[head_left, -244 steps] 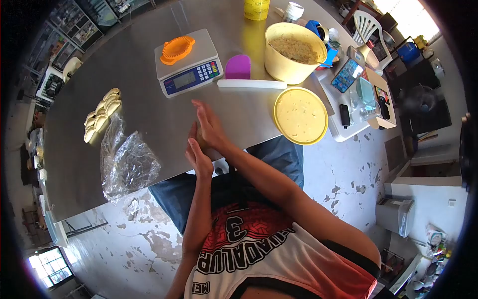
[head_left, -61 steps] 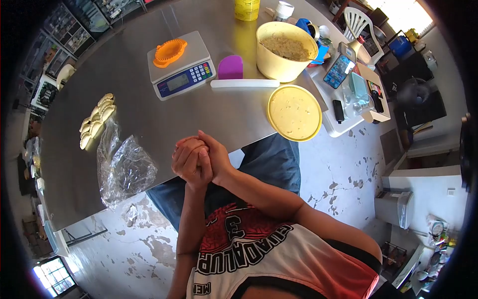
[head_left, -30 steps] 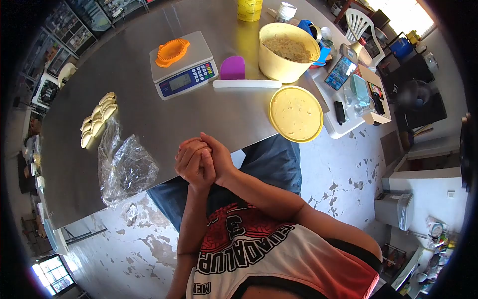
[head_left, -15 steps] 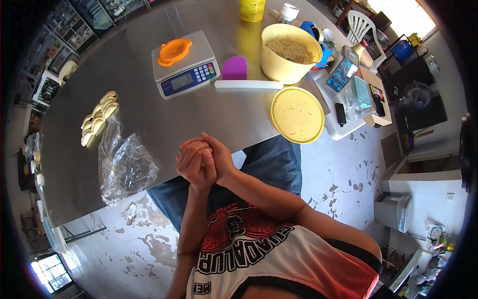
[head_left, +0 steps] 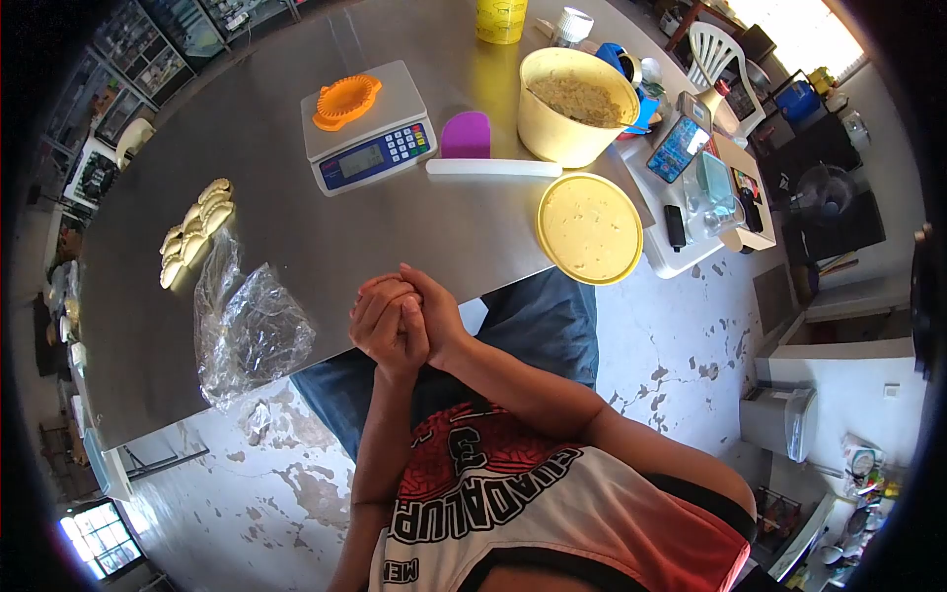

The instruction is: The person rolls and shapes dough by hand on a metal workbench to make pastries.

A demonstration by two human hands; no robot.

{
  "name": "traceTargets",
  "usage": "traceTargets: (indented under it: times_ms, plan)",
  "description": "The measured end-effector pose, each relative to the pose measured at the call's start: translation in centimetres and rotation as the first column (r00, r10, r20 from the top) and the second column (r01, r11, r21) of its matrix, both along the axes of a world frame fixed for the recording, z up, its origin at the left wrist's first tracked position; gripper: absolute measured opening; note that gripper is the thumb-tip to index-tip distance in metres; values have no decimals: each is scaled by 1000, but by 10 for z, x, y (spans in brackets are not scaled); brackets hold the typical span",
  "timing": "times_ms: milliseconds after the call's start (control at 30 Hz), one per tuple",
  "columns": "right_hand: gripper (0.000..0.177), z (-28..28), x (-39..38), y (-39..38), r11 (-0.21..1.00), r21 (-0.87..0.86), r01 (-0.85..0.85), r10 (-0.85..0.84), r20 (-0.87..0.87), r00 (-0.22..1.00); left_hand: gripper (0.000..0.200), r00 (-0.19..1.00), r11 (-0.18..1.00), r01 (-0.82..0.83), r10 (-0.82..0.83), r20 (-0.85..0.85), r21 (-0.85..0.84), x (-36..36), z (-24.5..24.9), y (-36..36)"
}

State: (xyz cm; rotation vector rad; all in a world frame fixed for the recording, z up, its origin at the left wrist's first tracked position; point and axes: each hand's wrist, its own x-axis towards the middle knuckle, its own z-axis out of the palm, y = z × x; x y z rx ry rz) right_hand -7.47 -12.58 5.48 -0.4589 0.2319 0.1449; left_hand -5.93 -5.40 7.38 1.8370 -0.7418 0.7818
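My left hand (head_left: 383, 324) and my right hand (head_left: 440, 314) are clasped together at the front edge of the steel table. The fingers of both are closed and wrapped about each other. Whatever lies between the palms, if anything, is hidden. To the left of them a crumpled clear plastic bag (head_left: 264, 326) lies over the table edge. Beyond it sit several crimped dough turnovers (head_left: 197, 229) in a group. Right of my hands, a round yellow lid (head_left: 590, 229) with bits of food on it overhangs the edge.
A digital scale (head_left: 371, 133) carries an orange dough press (head_left: 345, 103). Nearby lie a purple scraper (head_left: 466, 135) and a white flat strip (head_left: 493, 168). A cream tub (head_left: 552, 128) of filling, a yellow container (head_left: 500, 20) and a propped phone (head_left: 679, 148) stand on the right.
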Motion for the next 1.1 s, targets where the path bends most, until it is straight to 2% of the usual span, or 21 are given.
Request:
traceTargets:
  times_ms: [33,133,567,933,1100]
  plan:
    - [50,1,0,-1,998,57,-25,24,12,1000,18,1000,1000,15,-15,0,-9,0,0,0]
    - [50,4,-2,-1,996,79,-37,35,24,999,18,1000,1000,6,-6,-17,-9,-1,-1,0]
    - [55,2,-1,-4,996,76,-54,53,17,998,17,1000,1000,6,-6,4,6,1,-3,1]
    - [48,0,-2,-1,999,10,-32,33,-29,999,20,1000,1000,16,-16,-11,-13,0,-3,0]
    - [51,-3,1,0,998,49,-27,29,-56,998,15,1000,1000,13,-13,16,-3,2,-5,1]
